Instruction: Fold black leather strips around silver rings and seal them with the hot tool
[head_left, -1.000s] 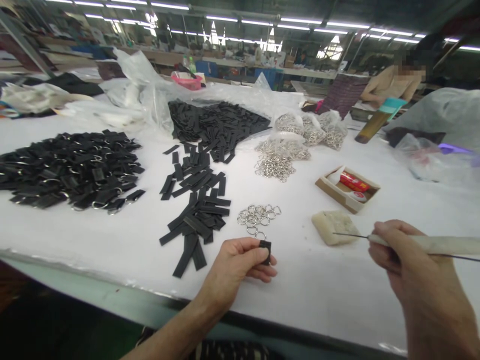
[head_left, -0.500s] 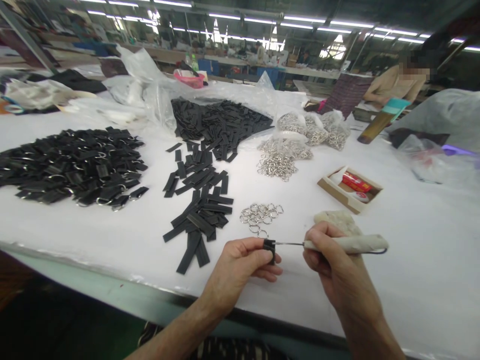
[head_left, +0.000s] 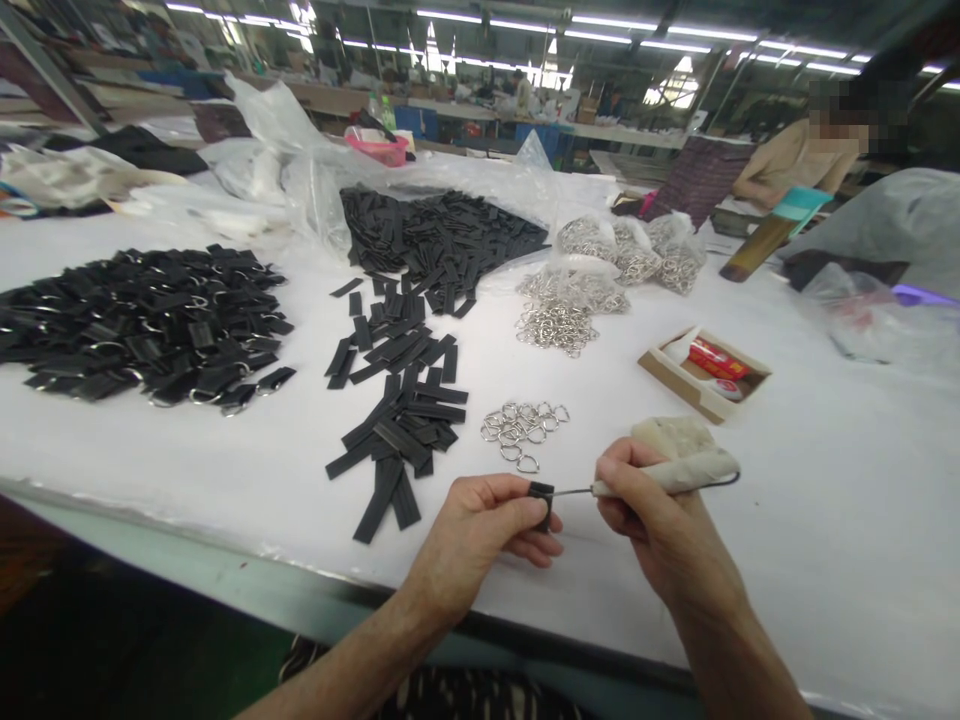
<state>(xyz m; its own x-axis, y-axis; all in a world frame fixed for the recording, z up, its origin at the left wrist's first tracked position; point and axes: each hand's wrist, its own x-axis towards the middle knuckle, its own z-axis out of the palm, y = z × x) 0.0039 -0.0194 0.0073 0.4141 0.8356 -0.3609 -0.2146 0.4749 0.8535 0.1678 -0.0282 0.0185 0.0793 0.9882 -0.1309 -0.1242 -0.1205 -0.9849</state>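
- The left hand [head_left: 480, 525] pinches a folded black strip [head_left: 541, 500] between thumb and fingers, just above the near edge of the table [head_left: 187, 460].
- The right hand [head_left: 660, 525] has its fingers closed around a pale-handled tool [head_left: 675, 472]; its thin metal tip touches the strip.
- A few loose rings [head_left: 521, 428] lie just beyond the hands.
- Flat black strips [head_left: 397, 420] lie to the left of the rings.
- A pale block [head_left: 675, 435] sits behind the right hand.
- A small box [head_left: 701, 372] stands farther back.
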